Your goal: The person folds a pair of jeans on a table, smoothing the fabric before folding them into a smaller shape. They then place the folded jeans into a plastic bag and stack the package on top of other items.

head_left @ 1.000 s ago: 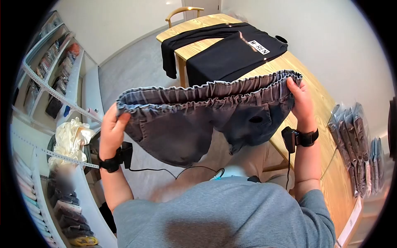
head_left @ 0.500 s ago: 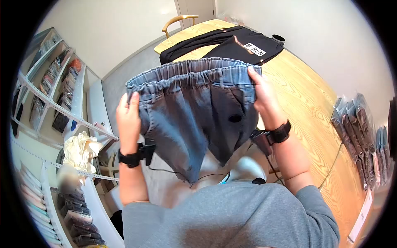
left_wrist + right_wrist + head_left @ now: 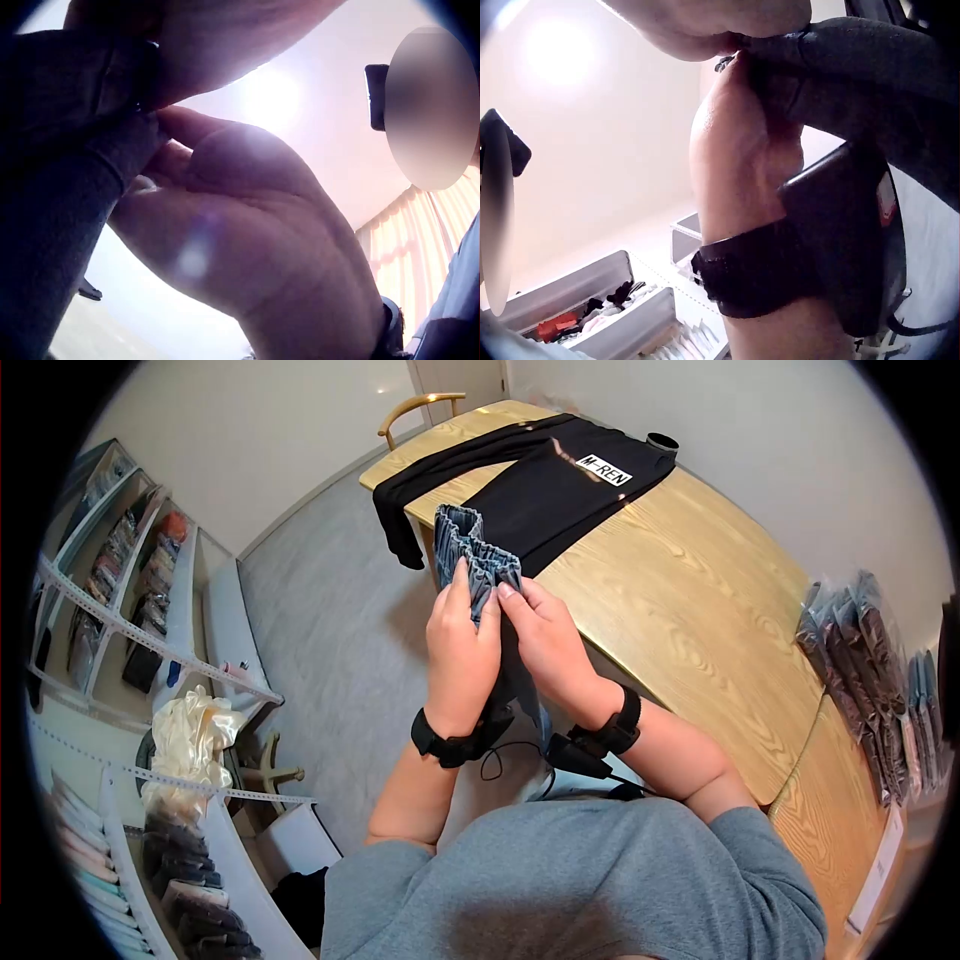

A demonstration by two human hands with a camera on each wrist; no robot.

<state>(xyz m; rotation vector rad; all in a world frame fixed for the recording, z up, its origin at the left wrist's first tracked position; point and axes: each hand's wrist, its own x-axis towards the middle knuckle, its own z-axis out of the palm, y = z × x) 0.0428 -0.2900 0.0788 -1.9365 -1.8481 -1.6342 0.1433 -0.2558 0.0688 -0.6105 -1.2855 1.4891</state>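
Note:
In the head view, denim pants (image 3: 478, 555) with a gathered elastic waistband are held up in front of the body, waistband uppermost and bunched into folds. My left hand (image 3: 463, 655) pinches the waistband's near side between thumb and fingers. Close beside it, my right hand (image 3: 552, 645) pinches the right end, thumb on top. The legs hang below, mostly hidden behind hands and wrists. Dark pants cloth (image 3: 56, 240) fills the left side of the left wrist view. In the right wrist view, the dark cloth (image 3: 877, 79) runs rightward from the fingers.
A black long-sleeved top (image 3: 550, 485) with a white printed label lies on the wooden table (image 3: 680, 600), one sleeve over the edge. Bagged garments (image 3: 860, 650) stand at the right. White shelves (image 3: 130, 625) with packed clothes and cream fabric (image 3: 190, 745) line the left. A chair (image 3: 420, 405) stands behind.
Both hands have come together from wide apart. The waistband, stretched out flat between them before, is now gathered narrow, and the pants have turned and folded.

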